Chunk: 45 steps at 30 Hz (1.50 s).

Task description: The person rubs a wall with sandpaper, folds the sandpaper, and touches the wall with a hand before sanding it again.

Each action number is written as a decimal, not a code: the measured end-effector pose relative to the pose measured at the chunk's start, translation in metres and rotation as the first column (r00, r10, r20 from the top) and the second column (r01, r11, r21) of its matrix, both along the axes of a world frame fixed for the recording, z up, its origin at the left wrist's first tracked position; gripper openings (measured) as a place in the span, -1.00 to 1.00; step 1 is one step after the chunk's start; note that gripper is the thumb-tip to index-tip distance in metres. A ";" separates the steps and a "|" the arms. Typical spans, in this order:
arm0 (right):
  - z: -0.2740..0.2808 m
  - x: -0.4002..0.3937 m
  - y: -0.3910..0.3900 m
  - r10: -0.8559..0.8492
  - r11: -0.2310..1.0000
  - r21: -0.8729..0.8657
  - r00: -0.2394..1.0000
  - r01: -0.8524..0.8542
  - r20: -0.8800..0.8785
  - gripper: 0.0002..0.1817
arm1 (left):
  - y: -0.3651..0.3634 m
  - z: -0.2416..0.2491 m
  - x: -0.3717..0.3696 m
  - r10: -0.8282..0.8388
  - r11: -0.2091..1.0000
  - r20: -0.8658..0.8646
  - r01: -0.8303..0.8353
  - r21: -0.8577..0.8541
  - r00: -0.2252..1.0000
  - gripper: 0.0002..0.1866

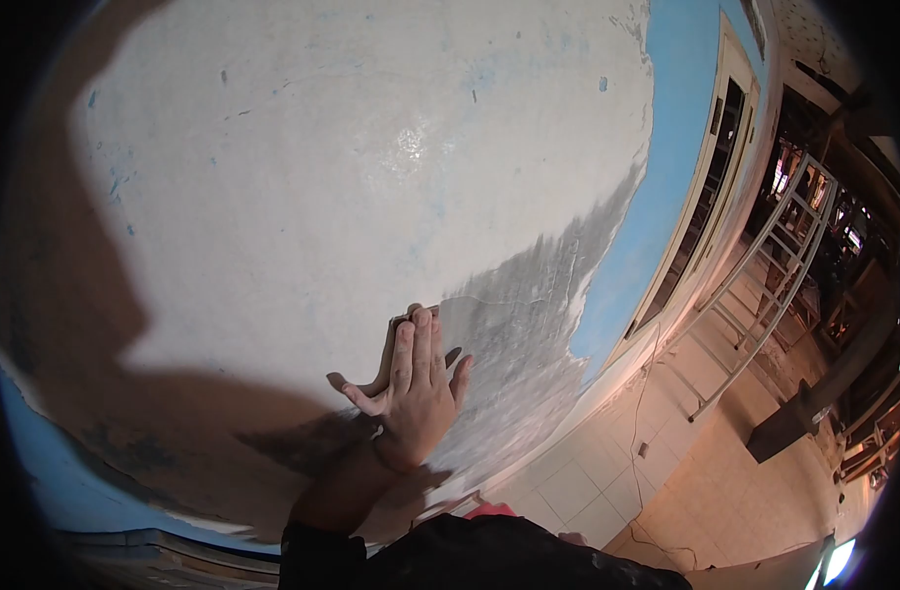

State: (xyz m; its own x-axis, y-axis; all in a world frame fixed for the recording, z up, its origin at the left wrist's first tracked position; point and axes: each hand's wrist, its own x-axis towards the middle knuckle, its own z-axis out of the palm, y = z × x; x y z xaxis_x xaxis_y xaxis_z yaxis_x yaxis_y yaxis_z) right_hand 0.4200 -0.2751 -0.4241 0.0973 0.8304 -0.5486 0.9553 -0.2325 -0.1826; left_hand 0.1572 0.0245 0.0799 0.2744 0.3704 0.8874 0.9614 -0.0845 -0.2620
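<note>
My right hand (416, 388) lies flat against a wall (352, 177), fingers pointing up and thumb spread to the left. Under the fingertips a small dark sheet (399, 321) shows, pressed onto the wall by the hand. The wall is whitish and patchy, with a rougher grey patch (529, 315) just right of the hand and blue paint (666, 147) beyond it. A dark sleeve (312, 546) covers my forearm. My shadow falls over the wall's lower left. My left hand is out of sight.
To the right stands a metal ladder (775, 256) on a tiled floor (666, 452), next to a cream window frame (711, 187). A thin cable (639, 393) trails across the tiles. A dark beam (814, 403) and wooden clutter fill the far right.
</note>
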 end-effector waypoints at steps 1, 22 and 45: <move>0.003 0.001 0.003 0.014 1.000 -0.015 1.000 -0.014 -0.003 -0.74 | -0.001 0.000 0.000 0.003 1.000 0.005 -0.003 -0.009 1.000 -0.34; -0.002 0.027 -0.016 -0.244 0.964 -0.133 0.966 0.232 -0.083 -0.79 | 0.002 -0.009 -0.001 -0.072 0.997 -0.050 0.074 0.033 0.996 -0.31; 0.319 -0.085 0.150 -0.177 0.700 -0.064 0.085 0.711 -0.981 -0.65 | -0.072 -0.087 0.006 -0.413 0.238 0.910 0.963 0.124 -0.015 -0.63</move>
State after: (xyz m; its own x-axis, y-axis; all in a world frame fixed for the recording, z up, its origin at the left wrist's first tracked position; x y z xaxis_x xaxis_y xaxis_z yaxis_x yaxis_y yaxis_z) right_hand 0.3351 -0.1247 -0.1056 0.2164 0.9436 -0.2504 -0.2119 -0.2050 -0.9556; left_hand 0.1633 -0.0471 -0.0070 0.1152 0.7547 0.6458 -0.0255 -0.6477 0.7614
